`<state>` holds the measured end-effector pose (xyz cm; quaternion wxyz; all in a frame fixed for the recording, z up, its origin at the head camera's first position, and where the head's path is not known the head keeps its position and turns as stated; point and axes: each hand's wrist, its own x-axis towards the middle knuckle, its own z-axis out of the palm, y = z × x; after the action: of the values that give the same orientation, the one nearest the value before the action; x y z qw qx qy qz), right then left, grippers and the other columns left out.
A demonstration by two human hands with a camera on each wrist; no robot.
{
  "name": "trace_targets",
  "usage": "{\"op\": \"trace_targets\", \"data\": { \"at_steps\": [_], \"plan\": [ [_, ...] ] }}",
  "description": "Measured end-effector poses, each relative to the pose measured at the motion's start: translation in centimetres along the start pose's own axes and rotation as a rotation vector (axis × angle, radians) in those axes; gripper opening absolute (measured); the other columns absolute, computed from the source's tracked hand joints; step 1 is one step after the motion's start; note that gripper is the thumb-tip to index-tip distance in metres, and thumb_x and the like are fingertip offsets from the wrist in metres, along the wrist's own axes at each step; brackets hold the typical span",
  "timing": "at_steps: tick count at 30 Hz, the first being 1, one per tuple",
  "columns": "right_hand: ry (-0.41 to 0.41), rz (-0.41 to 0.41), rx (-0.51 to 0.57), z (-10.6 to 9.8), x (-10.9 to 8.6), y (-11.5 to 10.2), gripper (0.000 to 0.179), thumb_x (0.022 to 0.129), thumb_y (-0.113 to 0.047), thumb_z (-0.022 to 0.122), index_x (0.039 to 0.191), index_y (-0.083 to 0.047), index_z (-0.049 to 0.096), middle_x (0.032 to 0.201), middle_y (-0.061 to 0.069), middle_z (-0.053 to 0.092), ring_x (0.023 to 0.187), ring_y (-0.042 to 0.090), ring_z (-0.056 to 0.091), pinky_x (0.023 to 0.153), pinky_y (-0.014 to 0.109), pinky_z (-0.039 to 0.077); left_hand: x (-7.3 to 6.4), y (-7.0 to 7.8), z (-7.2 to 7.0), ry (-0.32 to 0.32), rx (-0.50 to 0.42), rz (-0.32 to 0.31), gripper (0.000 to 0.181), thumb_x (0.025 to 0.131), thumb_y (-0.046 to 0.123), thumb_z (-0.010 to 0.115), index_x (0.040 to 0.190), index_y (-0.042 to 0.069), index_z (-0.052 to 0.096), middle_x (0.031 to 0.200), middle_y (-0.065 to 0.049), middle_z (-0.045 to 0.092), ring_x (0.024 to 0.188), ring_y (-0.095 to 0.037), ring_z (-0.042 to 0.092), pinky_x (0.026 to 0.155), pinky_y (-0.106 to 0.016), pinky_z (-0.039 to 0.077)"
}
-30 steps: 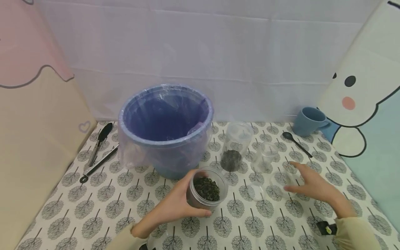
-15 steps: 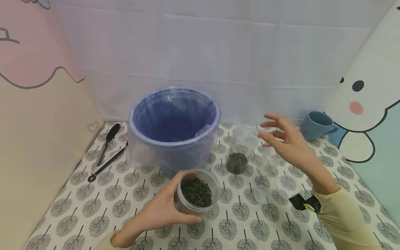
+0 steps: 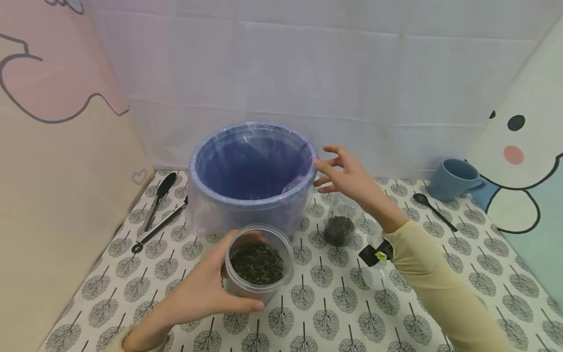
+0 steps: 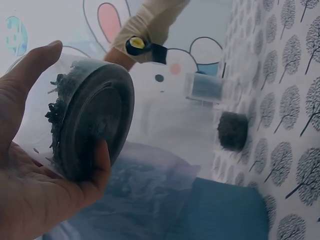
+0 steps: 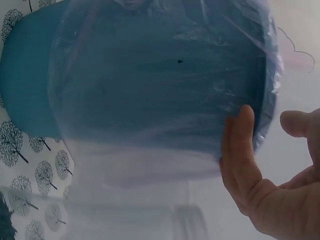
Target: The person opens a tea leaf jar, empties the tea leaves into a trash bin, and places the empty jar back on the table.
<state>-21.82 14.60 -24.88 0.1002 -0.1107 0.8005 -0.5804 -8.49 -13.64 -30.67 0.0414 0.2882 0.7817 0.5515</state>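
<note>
In my left hand (image 3: 198, 291) I hold a wide clear plastic jar (image 3: 269, 236) without a lid, thumb on the near side and fingers round the far side. Dark green dried leaves (image 3: 256, 264) fill its lower part; in the left wrist view a fingertip presses under the jar's base (image 4: 102, 122). Just right of a blue bin's rim (image 3: 246, 201) is my right hand (image 3: 347, 178), fingers spread and holding nothing. Thin clear plastic lines the bin and hangs over its outside. The right wrist view has the fingertips right at the bin liner (image 5: 165, 115).
A tall clear jar (image 3: 345, 201) with dark leaves in it stands behind my right forearm. Near that wrist are a smaller clear container (image 3: 375, 236) and a clear lid (image 3: 376, 277). A black spoon (image 3: 435, 212) and blue mug (image 3: 453, 181) are right; tongs (image 3: 162, 222) lie left.
My right hand has moved left and up from the clear lid on the right to the bin's rim. The left hand has carried the jar slightly left and toward me.
</note>
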Motion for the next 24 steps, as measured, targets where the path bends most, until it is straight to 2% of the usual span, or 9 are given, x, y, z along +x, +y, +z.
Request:
{"op": "trace_targets", "data": {
  "at_steps": [6,11,15,19,22,24],
  "plan": [
    [-0.004,0.021,0.064,1.3,1.2,0.1,0.068,0.100,-0.025,0.055,0.154,-0.007,0.017,0.129,0.022,0.048,0.091,0.023,0.064,0.085,0.040,0.058,-0.5,1.2,-2.1,0.020,0.047,-0.006,0.091,0.065,0.020,0.091,0.142,0.022,0.042,0.133,0.005,0.055,0.121,-0.017,0.055,0.104,-0.027,0.043],
    [0.038,0.016,0.097,1.7,1.5,0.1,0.066,0.100,-0.019,0.056,0.153,-0.005,0.020,0.111,0.016,0.053,0.082,0.017,0.063,0.080,0.035,0.059,-0.7,2.4,-3.9,0.034,0.070,-0.017,0.091,0.065,0.016,0.091,0.142,0.023,0.043,0.134,0.004,0.056,0.122,-0.016,0.055,0.102,-0.027,0.043],
    [0.055,0.003,0.127,2.0,1.5,0.1,0.065,0.099,-0.016,0.057,0.153,-0.002,0.021,0.098,0.011,0.054,0.074,0.014,0.064,0.074,0.030,0.059,-0.6,3.3,-5.5,0.074,0.145,0.002,0.093,0.063,0.012,0.091,0.142,0.023,0.044,0.133,0.005,0.057,0.122,-0.013,0.054,0.101,-0.022,0.043],
    [0.061,-0.007,0.144,2.1,1.6,0.0,0.066,0.099,-0.014,0.057,0.153,-0.001,0.021,0.095,0.009,0.055,0.069,0.013,0.063,0.072,0.028,0.059,0.0,4.2,-7.3,0.108,0.171,0.038,0.094,0.062,0.002,0.090,0.143,0.016,0.043,0.133,-0.001,0.057,0.120,-0.013,0.055,0.099,-0.019,0.045],
    [0.066,-0.019,0.156,2.2,1.7,0.0,0.065,0.099,-0.012,0.056,0.153,0.000,0.021,0.094,0.009,0.055,0.066,0.012,0.062,0.071,0.026,0.059,0.8,4.7,-8.8,0.139,0.152,0.062,0.092,0.062,-0.006,0.086,0.142,0.010,0.043,0.132,-0.006,0.057,0.118,-0.014,0.056,0.095,-0.019,0.048],
    [0.070,-0.020,0.162,2.3,1.8,0.0,0.065,0.099,-0.012,0.056,0.153,0.000,0.021,0.093,0.008,0.054,0.064,0.011,0.062,0.070,0.026,0.059,1.3,4.8,-9.8,0.168,0.162,0.055,0.090,0.063,-0.008,0.085,0.141,0.010,0.043,0.131,-0.006,0.056,0.117,-0.014,0.057,0.094,-0.017,0.048]
  ]
}}
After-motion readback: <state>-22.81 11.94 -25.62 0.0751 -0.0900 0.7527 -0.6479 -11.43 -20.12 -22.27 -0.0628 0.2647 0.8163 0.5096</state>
